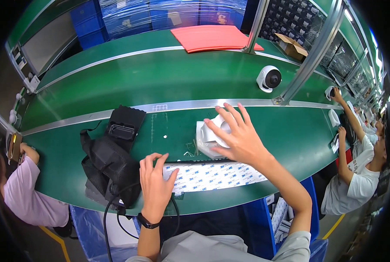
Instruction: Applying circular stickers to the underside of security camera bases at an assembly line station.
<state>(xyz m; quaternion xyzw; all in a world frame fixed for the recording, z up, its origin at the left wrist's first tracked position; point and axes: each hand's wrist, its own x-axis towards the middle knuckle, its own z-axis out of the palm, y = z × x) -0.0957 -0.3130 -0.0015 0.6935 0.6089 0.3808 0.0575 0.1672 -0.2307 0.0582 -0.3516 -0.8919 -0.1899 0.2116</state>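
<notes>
A long white sheet (214, 177) with blue print, which looks like adhesive backing paper, lies along the near side of the green bench; a dark strip runs along its far edge. My left hand (155, 181) is at the sheet's left end, fingers apart, with no object visible in it. Above a whitish container (202, 146) with crumpled white paper (217, 131) in it, my right hand (243, 139) is raised with its fingers spread. The palm partly hides the container. Small bits of debris (188, 153) lie just left of it.
A black bag (110, 161) with cables lies left of my left hand. A white camera (269, 79) stands on the green belt beyond the metal rail, beside a post. Red sheets (214, 38) are stacked farther back. Blue bins (256, 218) stand below the near edge; co-workers sit either side.
</notes>
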